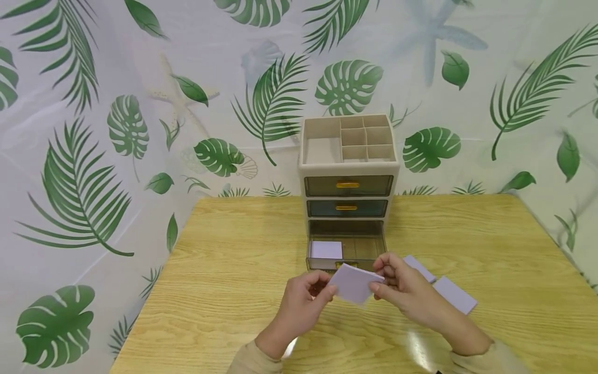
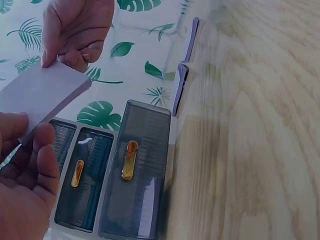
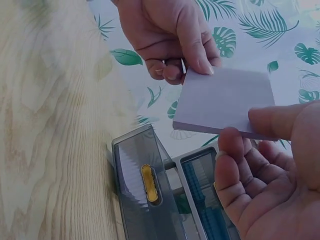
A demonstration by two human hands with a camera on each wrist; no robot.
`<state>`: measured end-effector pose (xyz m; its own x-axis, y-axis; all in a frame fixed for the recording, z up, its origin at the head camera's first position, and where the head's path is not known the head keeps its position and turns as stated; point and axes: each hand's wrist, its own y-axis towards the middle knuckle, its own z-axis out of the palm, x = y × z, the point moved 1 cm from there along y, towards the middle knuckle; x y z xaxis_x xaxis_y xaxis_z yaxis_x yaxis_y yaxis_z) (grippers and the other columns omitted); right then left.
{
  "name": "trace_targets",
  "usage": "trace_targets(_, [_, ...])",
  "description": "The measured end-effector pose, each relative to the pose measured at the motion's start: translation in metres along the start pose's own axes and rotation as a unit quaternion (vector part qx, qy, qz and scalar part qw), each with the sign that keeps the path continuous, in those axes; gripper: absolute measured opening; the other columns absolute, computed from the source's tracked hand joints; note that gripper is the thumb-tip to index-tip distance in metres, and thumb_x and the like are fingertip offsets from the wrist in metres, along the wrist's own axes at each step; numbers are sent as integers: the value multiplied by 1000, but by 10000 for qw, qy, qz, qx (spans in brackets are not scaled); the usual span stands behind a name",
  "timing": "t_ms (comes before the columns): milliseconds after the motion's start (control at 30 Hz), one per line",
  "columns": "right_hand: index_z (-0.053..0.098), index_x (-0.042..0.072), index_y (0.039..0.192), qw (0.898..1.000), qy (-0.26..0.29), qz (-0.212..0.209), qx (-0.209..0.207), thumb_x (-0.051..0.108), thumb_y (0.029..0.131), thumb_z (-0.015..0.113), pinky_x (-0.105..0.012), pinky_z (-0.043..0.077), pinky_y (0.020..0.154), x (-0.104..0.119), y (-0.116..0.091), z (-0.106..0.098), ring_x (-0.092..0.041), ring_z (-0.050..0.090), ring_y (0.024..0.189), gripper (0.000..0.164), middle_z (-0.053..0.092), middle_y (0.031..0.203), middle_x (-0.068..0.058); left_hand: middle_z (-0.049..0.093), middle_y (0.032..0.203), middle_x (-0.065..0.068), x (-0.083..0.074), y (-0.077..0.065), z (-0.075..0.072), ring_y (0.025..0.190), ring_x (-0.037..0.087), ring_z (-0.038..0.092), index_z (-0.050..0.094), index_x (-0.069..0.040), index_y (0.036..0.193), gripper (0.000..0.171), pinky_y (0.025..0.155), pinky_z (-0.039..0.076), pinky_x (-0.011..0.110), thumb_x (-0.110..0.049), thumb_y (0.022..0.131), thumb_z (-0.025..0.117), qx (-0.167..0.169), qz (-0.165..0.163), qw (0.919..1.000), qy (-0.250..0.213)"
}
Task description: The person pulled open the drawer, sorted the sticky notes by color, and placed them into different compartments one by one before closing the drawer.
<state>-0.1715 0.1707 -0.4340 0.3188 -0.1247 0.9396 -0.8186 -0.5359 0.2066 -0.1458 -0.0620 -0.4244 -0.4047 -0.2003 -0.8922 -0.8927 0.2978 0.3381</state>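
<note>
Between both hands is a lilac sticky-note pad (image 1: 356, 284), raised above the table in front of the open bottom drawer (image 1: 364, 248). My left hand (image 1: 301, 303) pinches its left edge between thumb and fingers. At the opposite edge, my right hand (image 1: 411, 291) grips it with the thumb on top and fingers beneath, as the right wrist view shows. Inside the drawer, toward its left side, lies another lilac pad (image 1: 326, 250). Two more lilac pads, a nearer one (image 1: 455, 294) and a farther one (image 1: 419, 268), lie on the table beside my right hand.
A cream desktop organizer (image 1: 349, 169) stands at the table's back, its top divided into compartments. Its two upper drawers (image 1: 348, 186), with gold handles, are closed. A leaf-patterned cloth (image 1: 280, 176) hangs behind the wooden table (image 1: 224, 291).
</note>
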Motion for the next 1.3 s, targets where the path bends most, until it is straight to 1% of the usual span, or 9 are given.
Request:
trace_targets(133, [52,6,103,9990,-383,-194,-100,5,93,57,-30,52,60,0,-2,-1,-21,58,74,12,57,92,-15,64,83,13,0,1,-1,66,18,60,63,0,90,6,54,52,27,4,86,63,-251,850,9957,275])
trace_targets(300, [56,13,96,9933,-935,-493,-464,3,88,63,-28,50,55,-1,-4,2,-15,56,70,15,60,89,-6,65,83,13,6,4,1,68,17,60,63,1,90,9,55,52,27,5,83,65,-505,973,9927,498])
trace_targets(433, [53,12,92,9950,-781,-528,-342,1,87,65,-29,50,52,-1,-5,4,-15,56,66,17,58,85,-6,65,83,10,26,4,6,69,14,60,63,-2,91,8,56,53,27,0,84,67,-527,689,9954,411])
trace_targets(600, [44,6,90,9998,-152,-90,-7,3,90,61,-29,46,45,2,-5,6,-13,51,58,17,49,77,-10,65,84,3,44,3,10,69,9,58,64,-9,95,8,56,52,24,-14,89,66,-387,374,9980,332])
trace_targets(733, [42,1,93,9994,224,219,152,5,91,60,-30,47,46,3,-4,8,-13,48,56,19,45,74,-12,65,83,0,43,5,10,68,11,56,65,-12,97,7,55,49,23,-15,91,63,-547,187,9981,232])
trace_targets(833, [42,0,95,9979,427,370,307,7,93,59,-34,52,53,1,-4,8,-17,53,61,19,47,77,-13,64,85,4,34,6,8,68,14,56,63,-7,100,9,56,49,25,-10,92,61,-685,-4,9976,48])
trace_targets(1033, [41,-4,94,9948,936,376,153,7,96,53,-32,53,64,-6,-5,8,-23,57,67,17,50,81,-16,59,86,15,16,4,5,72,29,60,51,2,114,22,65,55,37,-7,95,55,-453,-866,9878,-1211])
trace_targets(1200, [38,-8,98,9855,1560,662,24,9,97,51,-26,50,64,-13,-4,11,-18,55,69,22,49,85,-13,62,80,21,35,0,13,65,25,62,58,6,101,18,62,55,32,-11,97,52,85,-1179,9804,-1574])
trace_targets(1300, [38,-6,98,9819,1574,1056,42,13,96,54,-26,49,64,-18,-4,15,-18,55,70,25,49,86,-12,62,79,20,46,-2,17,63,20,61,59,7,97,17,61,55,32,-9,97,52,62,-1236,9800,-1558])
